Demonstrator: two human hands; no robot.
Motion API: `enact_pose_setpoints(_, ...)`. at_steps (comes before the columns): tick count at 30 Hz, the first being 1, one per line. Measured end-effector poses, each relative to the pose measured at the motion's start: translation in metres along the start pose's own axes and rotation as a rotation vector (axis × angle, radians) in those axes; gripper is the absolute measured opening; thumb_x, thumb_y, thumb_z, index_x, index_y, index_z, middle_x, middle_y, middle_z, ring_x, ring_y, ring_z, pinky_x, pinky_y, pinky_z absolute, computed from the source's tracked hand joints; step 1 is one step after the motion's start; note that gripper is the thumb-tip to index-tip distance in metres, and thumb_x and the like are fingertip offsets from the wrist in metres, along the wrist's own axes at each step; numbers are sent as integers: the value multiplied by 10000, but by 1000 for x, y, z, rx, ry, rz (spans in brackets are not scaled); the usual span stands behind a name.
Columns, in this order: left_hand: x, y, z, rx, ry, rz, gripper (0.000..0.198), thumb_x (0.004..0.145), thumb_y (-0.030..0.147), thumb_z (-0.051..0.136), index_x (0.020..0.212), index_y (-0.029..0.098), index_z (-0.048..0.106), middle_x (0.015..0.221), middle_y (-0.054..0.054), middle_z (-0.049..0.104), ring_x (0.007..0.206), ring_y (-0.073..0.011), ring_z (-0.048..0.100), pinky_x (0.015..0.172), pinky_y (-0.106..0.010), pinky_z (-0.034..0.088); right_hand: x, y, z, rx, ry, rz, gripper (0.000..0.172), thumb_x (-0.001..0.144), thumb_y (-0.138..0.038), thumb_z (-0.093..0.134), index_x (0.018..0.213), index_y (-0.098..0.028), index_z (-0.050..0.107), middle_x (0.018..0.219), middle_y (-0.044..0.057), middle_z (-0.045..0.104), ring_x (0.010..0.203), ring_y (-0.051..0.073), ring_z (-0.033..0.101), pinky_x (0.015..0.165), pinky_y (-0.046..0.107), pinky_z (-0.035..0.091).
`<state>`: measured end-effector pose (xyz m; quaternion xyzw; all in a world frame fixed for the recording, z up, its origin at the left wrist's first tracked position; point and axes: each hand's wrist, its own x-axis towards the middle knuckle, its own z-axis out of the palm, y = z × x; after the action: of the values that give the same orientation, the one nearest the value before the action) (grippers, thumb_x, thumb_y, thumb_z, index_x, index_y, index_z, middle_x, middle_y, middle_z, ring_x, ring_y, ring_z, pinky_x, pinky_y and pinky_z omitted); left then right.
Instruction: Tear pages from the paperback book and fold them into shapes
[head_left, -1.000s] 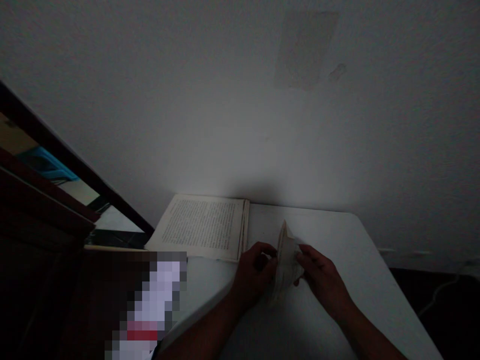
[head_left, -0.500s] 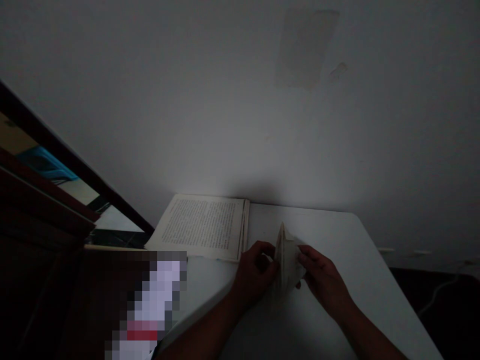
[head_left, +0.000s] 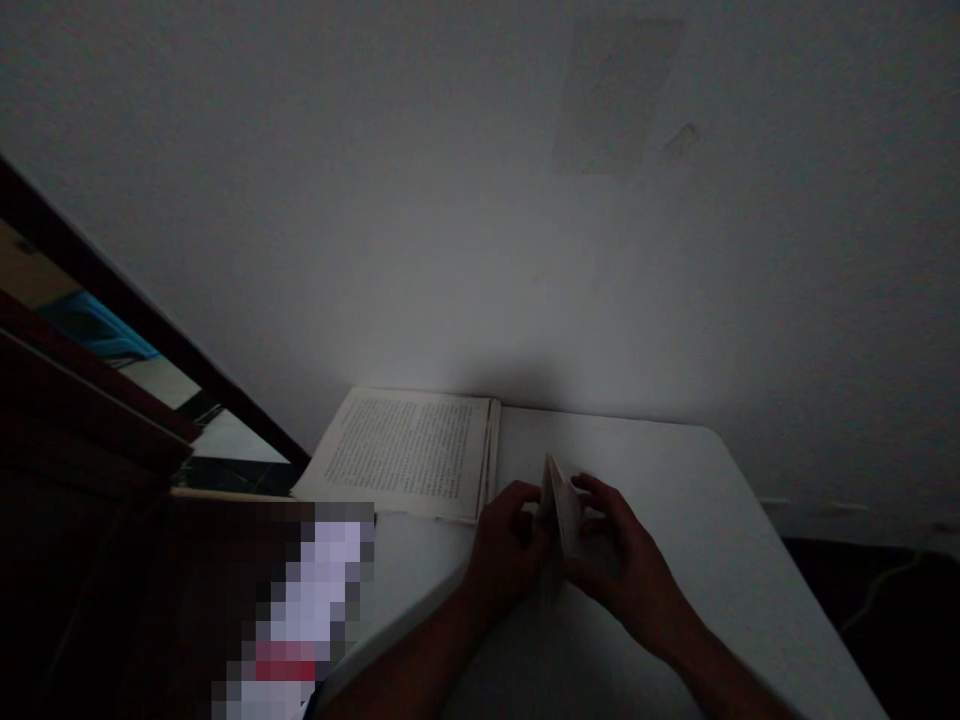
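Note:
A folded sheet of pale paper (head_left: 568,515) stands on edge above the table, its fold turned upward and its two halves slightly apart. On its left side, my left hand (head_left: 506,540) is closed on it with curled fingers. My right hand (head_left: 626,560) holds the other side, with the thumb low near the paper's bottom edge and bent fingers higher up. The fingertips are partly hidden in the dim light. To the left of my hands, a stack of printed pages (head_left: 405,455) lies flat on the white table (head_left: 637,455).
A pale wall (head_left: 420,230) rises directly behind the table. Dark wooden furniture (head_left: 82,430) is at the left, with a blue item (head_left: 105,325) beyond it. A blurred-out patch (head_left: 300,610) covers the lower left. A cable (head_left: 874,590) runs at the right.
The paper's top has shifted a little left, and its halves have drawn closer. My right hand has moved left along it, thumb now lower and fingers more spread. My left hand stays nearly in place.

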<state>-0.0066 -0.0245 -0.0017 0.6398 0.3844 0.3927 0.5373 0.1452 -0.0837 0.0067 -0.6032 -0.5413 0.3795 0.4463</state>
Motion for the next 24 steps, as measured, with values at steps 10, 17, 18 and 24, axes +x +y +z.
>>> enact_pose_setpoints(10, -2, -1, 0, 59, 57, 133, 219, 731, 82, 515, 928, 175, 539, 879, -17, 567, 607, -86, 532, 546, -191, 425, -2, 2, 2, -39, 29, -52, 579, 780, -262, 593, 1313, -279, 368, 1357, 85, 427, 1039, 249, 560, 896, 422, 462)
enact_pose_setpoints(17, -2, -3, -3, 62, 103, 183, 246, 720, 46, 492, 920, 185, 524, 954, -23, 526, 621, -80, 473, 569, -202, 399, 1, 4, -1, -69, 132, -143, 369, 791, -258, 582, 1153, -262, 512, 1209, 77, 542, 928, 231, 592, 816, 389, 496)
enact_pose_setpoints(18, -2, -3, -3, 70, 107, 191, 235, 724, 51, 495, 914, 186, 525, 954, -28, 523, 656, -93, 485, 585, -208, 406, 2, 3, -1, -76, 145, -160, 331, 788, -257, 586, 1114, -257, 534, 1170, 77, 561, 901, 227, 596, 796, 380, 501)
enact_pose_setpoints(24, -1, 1, -6, 123, 87, 320, 235, 727, 91, 534, 942, 186, 533, 993, -67, 512, 863, -172, 515, 695, -271, 434, 3, 3, -2, -103, 194, -137, 59, 783, -267, 597, 828, -228, 597, 752, 25, 610, 667, 178, 581, 633, 294, 484)
